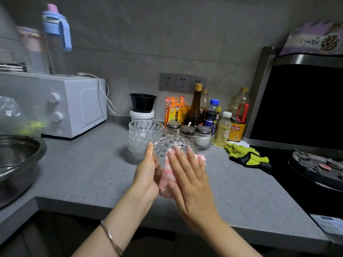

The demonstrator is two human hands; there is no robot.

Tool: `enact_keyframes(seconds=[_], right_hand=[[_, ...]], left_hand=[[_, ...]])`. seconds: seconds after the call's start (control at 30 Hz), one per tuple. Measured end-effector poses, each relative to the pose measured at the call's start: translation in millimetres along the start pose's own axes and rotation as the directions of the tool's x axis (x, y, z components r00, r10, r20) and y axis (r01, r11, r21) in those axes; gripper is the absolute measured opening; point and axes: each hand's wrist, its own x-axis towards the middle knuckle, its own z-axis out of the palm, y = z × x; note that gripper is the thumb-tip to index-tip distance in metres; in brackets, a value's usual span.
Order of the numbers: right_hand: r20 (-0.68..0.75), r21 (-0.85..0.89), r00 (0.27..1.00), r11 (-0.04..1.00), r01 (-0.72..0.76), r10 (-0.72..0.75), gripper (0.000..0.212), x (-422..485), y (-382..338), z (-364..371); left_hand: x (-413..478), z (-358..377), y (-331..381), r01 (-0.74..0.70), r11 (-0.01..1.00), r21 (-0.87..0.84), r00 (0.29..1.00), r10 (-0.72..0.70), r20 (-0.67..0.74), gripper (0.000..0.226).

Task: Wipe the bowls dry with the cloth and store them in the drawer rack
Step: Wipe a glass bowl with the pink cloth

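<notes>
- The left hand (148, 173) holds a cut-glass bowl (173, 146) tipped on its side above the middle of the bench (89, 169). Its thumb lies up the bowl's left rim, and its fingers are hidden behind the bowl and cloth.
- The right hand (189, 180) presses a pink-and-white cloth (168, 179) against the bowl with its fingers straight and slightly spread. The cloth bunches between the two hands and pokes out past the fingertips.
- A stack of glass bowls (145, 138), nested one in another, stands just behind and left of the held bowl. Nothing shows inside the top one.
- Behind the stack, a black bowl (143, 102) sits on top of a white tub (142, 115) near the back wall.
- A round glass dish (202, 143) to the right of the stack holds three lidded condiment jars (187, 129). Sauce and oil bottles (222, 125) crowd together behind and beside it.
- A steel basin (18, 160) sits at the left edge of the bench. Its contents cannot be made out.
- A white oven (74, 104) fills the back left corner, with a blue-lidded water bottle (55, 34) on top.
- Green gloves (246, 156) lie at the right end of the bench beside the black cooktop (289, 182).
- Bare bench runs from the basin to the hands along the front edge, and again from the hands to the cooktop.
</notes>
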Motion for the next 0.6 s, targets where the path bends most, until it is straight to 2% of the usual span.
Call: enact_keyframes(seconds=[0.07, 0.13, 0.17, 0.23, 0.27, 0.33, 0.4, 0.5, 0.57, 0.6], right_hand=[[-0.021, -0.005, 0.999, 0.999, -0.045, 0.045, 0.054, 13, 8, -6], [-0.025, 0.032, 0.992, 0.992, -0.122, 0.123, 0.056, 19, 13, -11], [-0.017, 0.049, 0.99, 0.989, -0.141, 0.142, 0.056, 16, 12, -12], [-0.001, 0.074, 0.993, 0.99, -0.118, 0.118, 0.057, 4, 5, -10], [0.004, 0.075, 0.997, 0.994, -0.083, 0.083, 0.058, -2, 0, -8], [0.008, 0.028, 1.0, 0.999, -0.019, 0.019, 0.058, -7, -4, -6], [-0.007, -0.04, 0.999, 0.998, -0.039, 0.039, 0.058, 2, 4, -8], [-0.003, -0.036, 0.991, 0.99, -0.136, 0.136, 0.059, 7, 14, -12], [0.011, 0.02, 0.992, 0.992, -0.127, 0.127, 0.062, -2, 9, -8], [0.014, 0.044, 0.994, 0.993, -0.111, 0.111, 0.063, -6, 4, -6]], left_hand=[[-1, 1, -4, 0.014, 0.999, 0.043, 1.0, -0.015, 0.007, 0.052], [-6, 1, -2, -0.01, 1.0, 0.017, 1.0, 0.01, 0.026, 0.053], [-8, 2, 0, -0.015, 1.0, -0.003, 1.0, 0.015, 0.023, 0.06], [-5, 1, -1, -0.026, 0.999, -0.034, 1.0, 0.025, -0.008, 0.089], [-5, 0, -2, -0.006, 0.999, -0.044, 1.0, 0.005, -0.013, 0.092], [-9, 2, -4, 0.042, 0.999, 0.002, 0.999, -0.042, -0.014, 0.076], [-8, 2, -5, 0.059, 0.998, 0.0, 0.998, -0.059, -0.002, 0.069], [-7, 2, -5, -0.008, 1.0, -0.019, 1.0, 0.008, -0.004, 0.082], [-2, -1, -7, -0.016, 1.0, -0.008, 1.0, 0.015, -0.021, 0.093], [-5, 1, -6, -0.003, 1.0, 0.015, 1.0, 0.004, -0.024, 0.088]])
